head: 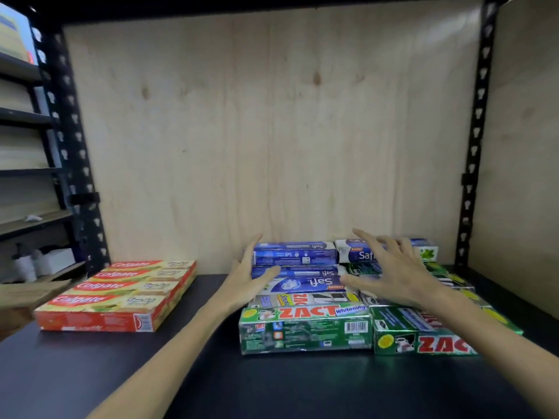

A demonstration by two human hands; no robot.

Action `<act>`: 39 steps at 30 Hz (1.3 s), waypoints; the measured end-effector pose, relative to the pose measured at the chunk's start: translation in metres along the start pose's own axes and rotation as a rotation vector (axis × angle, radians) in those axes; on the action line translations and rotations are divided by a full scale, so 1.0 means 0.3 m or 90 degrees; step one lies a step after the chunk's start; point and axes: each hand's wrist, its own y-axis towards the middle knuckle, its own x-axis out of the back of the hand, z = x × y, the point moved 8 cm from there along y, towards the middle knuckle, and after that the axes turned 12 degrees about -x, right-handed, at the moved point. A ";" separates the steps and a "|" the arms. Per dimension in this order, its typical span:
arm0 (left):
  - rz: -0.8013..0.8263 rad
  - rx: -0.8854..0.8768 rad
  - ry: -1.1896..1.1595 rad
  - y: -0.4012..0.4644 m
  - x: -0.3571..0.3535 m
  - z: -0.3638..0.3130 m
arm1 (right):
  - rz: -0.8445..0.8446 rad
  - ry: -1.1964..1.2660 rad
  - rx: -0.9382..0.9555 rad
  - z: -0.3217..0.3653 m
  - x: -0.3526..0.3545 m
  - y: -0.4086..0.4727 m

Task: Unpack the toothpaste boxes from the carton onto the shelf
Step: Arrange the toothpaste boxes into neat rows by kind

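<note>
Fingers point(255, 252) of the left hand point(246, 278) lie straight against the stacked blue Safi toothpaste boxes point(295, 263).
Right hand point(393, 273) spreads wide above them; green Zact boxes point(305, 331) nearer, red Colgate boxes point(121, 293) left, on the black shelf point(181, 373).

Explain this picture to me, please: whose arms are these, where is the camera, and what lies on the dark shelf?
There is no machine here. A person wears one camera on the head, so you look forward and down along their own two bare arms. On the dark shelf lie toothpaste boxes: red Colgate boxes on the left, blue Safi boxes stacked at the back, green Zact boxes in front. The left hand touches the end of the Safi stack with straight fingers. The right hand is spread open above the boxes. Neither hand grips anything.
</note>
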 end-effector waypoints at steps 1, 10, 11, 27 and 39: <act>0.002 0.000 -0.014 0.006 -0.013 0.014 | 0.011 -0.011 -0.010 -0.016 -0.010 0.007; 0.010 0.021 -0.058 0.050 -0.042 0.078 | 0.028 -0.065 -0.033 -0.054 -0.035 0.026; 0.012 0.026 -0.056 0.052 -0.045 0.079 | 0.031 -0.067 -0.033 -0.058 -0.035 0.024; 0.034 0.019 -0.042 0.094 -0.138 0.040 | 0.037 -0.049 -0.061 -0.168 -0.022 0.038; -0.006 -0.004 -0.054 0.105 -0.210 -0.024 | 0.030 -0.050 -0.065 -0.248 0.010 0.041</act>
